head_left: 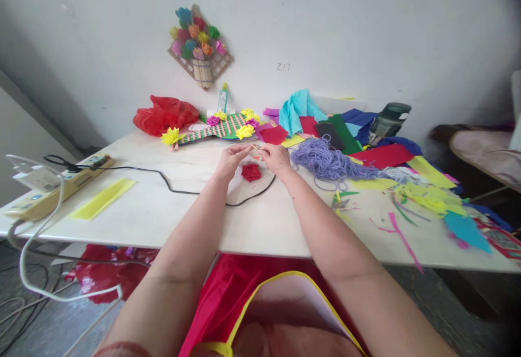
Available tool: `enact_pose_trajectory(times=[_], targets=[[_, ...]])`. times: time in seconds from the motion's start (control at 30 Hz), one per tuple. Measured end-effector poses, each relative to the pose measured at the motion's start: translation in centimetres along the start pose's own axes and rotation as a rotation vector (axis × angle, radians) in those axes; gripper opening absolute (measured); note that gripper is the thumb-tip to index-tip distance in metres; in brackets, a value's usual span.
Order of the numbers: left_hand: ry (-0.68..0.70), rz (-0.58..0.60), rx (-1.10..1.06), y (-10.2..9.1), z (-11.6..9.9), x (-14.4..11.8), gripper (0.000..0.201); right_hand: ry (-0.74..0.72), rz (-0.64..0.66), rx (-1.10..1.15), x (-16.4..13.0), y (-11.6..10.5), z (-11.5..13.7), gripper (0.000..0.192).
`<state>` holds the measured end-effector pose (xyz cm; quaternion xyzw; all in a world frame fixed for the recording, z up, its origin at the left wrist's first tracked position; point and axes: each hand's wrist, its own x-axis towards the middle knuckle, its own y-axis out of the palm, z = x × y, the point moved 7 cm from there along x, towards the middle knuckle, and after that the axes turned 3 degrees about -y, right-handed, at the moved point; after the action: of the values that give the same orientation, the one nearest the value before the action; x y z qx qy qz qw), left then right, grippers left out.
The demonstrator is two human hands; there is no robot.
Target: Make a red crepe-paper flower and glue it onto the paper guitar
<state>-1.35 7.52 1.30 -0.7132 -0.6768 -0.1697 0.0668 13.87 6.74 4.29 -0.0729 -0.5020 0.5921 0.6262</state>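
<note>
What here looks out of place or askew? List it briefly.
Loose paper scraps and strips lie scattered over the right part of the table, some right at its front edge. A black cable snakes across the work area just under the left hand and right hand, beside the red paper flower.

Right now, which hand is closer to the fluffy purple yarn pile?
Right. The right hand sits just left of the purple yarn pile; the left hand is farther left, beyond the red paper flower.

A plain white wall (366,26) fills the upper frame behind a pale table (171,210); grey floor (52,324) at lower left, soft daylight throughout.
</note>
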Motion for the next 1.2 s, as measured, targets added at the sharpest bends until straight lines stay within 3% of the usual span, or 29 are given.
enact_pose_trajectory(times=[0.53, 0.77, 0.93, 1.03, 1.2], targets=[[-0.015, -0.057, -0.041, -0.3, 0.3, 0.1, 0.034, -0.085, -0.008, -0.109, -0.4, 0.6, 1.2, 0.020], [-0.014, -0.125, 0.006, -1.2, 0.5, 0.3, 0.029, -0.166, -0.074, 0.225, -0.2, -0.5, 3.3, 0.019], [0.010, -0.044, -0.003, -0.4, -0.2, 0.1, 0.029, -0.011, -0.089, 0.398, 0.5, -1.2, 0.8, 0.019], [0.065, -0.017, 0.036, -0.1, -0.7, 0.0, 0.025, 0.043, -0.031, 0.476, 0.6, -1.0, 0.0, 0.025], [0.112, -0.039, 0.100, -0.1, -0.8, 0.0, 0.027, 0.084, 0.106, 0.605, 0.3, -0.3, 0.6, 0.031]])
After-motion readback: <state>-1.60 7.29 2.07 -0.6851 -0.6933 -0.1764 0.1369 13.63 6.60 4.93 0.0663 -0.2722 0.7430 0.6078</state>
